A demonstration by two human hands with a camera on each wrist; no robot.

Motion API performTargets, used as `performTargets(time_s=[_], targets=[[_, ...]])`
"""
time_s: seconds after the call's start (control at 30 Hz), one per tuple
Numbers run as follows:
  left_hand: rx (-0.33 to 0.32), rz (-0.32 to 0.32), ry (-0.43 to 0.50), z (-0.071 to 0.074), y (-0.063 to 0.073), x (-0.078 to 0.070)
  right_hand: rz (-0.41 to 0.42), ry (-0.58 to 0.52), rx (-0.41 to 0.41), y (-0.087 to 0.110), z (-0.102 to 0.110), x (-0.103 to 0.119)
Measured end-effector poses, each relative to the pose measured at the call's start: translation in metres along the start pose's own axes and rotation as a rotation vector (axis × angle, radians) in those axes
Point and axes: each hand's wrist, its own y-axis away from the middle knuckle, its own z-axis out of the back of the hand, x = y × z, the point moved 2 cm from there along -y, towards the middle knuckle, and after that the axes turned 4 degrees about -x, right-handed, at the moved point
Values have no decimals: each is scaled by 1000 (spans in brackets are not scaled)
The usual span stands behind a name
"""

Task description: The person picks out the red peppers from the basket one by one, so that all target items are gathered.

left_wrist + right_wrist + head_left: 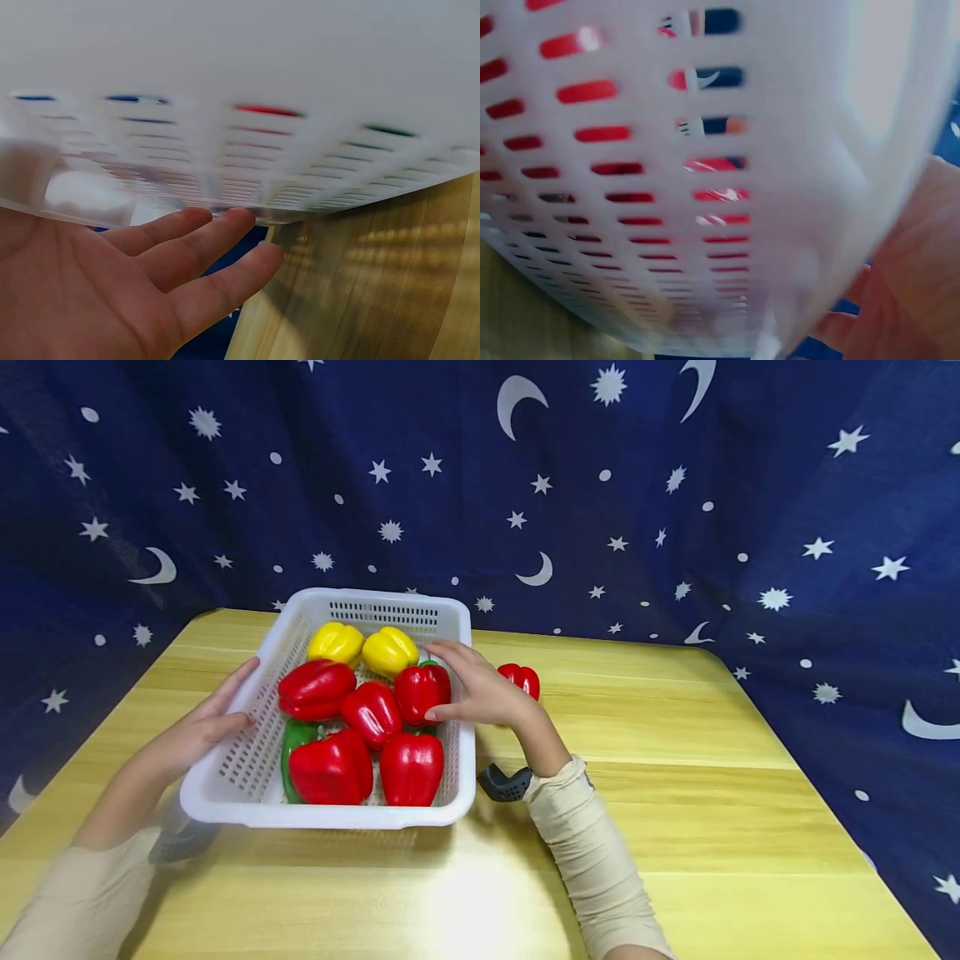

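Observation:
A white plastic basket [251, 814] with slotted sides holds several red bell peppers, two yellow bell peppers [335, 644] and a green pepper [292, 760]. My left hand [198, 731] lies along the basket's left side, thumb by the rim; the left wrist view shows straight, spread fingers [217, 289] near the slotted wall. Reaching over the right rim, my right hand [483, 689] is spread around a red bell pepper [418, 693] with a green stem. Its thumb overlaps that pepper. In the right wrist view, the wall hides most of its fingers.
One more red bell pepper [522, 679] lies on the wooden table [675, 827], right of the basket and partly behind my right hand. A dark wrist device [504, 783] sits by the right cuff. A blue curtain [600, 568] with moons and stars hangs behind the table.

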Motion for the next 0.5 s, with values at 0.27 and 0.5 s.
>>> performTargets(time_s=[0.27,0.5], targets=[[-7,1,-11,0,-1,-1,15,146,27,-7,-10,5],[-14,15,-18,2,-1,1,-58,170,102,-10,-15,8]])
